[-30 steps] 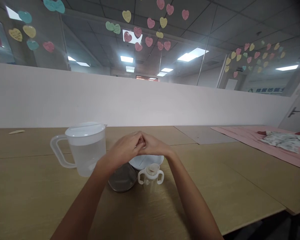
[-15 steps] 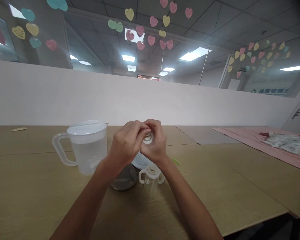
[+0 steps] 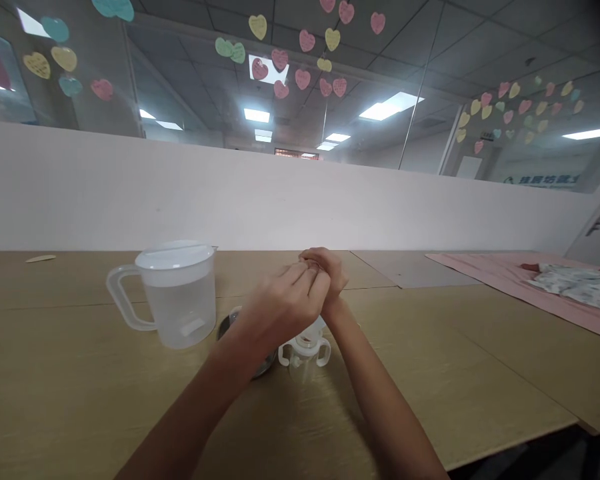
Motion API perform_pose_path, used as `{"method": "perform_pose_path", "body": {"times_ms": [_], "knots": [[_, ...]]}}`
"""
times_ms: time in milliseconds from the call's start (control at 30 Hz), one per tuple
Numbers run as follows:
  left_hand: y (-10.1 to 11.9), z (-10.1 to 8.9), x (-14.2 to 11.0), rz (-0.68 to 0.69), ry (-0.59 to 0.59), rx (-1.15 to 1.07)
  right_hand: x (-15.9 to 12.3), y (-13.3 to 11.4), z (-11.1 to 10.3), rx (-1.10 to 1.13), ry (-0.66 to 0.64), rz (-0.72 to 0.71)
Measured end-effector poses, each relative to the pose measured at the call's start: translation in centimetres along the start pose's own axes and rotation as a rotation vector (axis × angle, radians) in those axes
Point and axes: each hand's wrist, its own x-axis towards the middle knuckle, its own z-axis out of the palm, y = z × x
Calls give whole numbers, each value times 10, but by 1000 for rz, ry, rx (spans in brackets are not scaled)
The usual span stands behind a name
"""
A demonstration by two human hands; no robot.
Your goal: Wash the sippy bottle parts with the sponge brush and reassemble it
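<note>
Lidded water pitcher (image 3: 173, 293) standing left on the tabletop (image 3: 80, 387). Left hand (image 3: 283, 303) and right hand (image 3: 327, 270) pressed together above a two-handled cup (image 3: 304, 350), fingers curled around something hidden; grip unclear.

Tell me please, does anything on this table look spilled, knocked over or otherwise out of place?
Nothing stands out: the lidded pitcher and the two-handled baby bottle stand upright on a dry table, below the joined left hand and right hand.

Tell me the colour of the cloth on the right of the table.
Pink cloth, seen in the head view.
</note>
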Motion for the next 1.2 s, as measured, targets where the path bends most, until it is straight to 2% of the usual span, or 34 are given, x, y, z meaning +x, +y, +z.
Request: {"method": "perform_pose_path", "body": {"times_ms": [100, 200, 300, 500, 567, 633, 700, 767, 833, 933, 1033, 1200], "knots": [[-2, 10, -6, -18, -94, 15, -1, 8, -3, -126, -170, 106], [-9, 24, -17, -125, -200, -74, 3, 8, -4, -273, -392, 203], [-13, 35, -24, -211, -162, -165, 13, 2, -9, -334, -554, 242], [-3, 34, -20, -236, 102, -313, 32, 0, -29, -254, -498, 272], [-2, 30, -18, -271, 179, -355, 31, 10, -36, -341, -481, 309], [-4, 26, -16, -373, 170, -434, 29, 23, -44, -504, -456, 348], [-5, 24, -15, -495, -7, -573, 28, 34, -52, -578, -396, 374], [-5, 25, -15, -539, -313, -725, 30, 38, -59, -562, -314, 383], [-2, 29, -18, -498, -594, -859, 34, 36, -63, -526, -245, 384], [3, 37, -25, -436, -843, -1022, 42, 22, -64, -515, -249, 403], [5, 43, -32, -443, -996, -1109, 49, 4, -61, -515, -416, 472], [0, 45, -30, -415, -1107, -1178, 57, -18, -60, -480, -848, 624]]}}
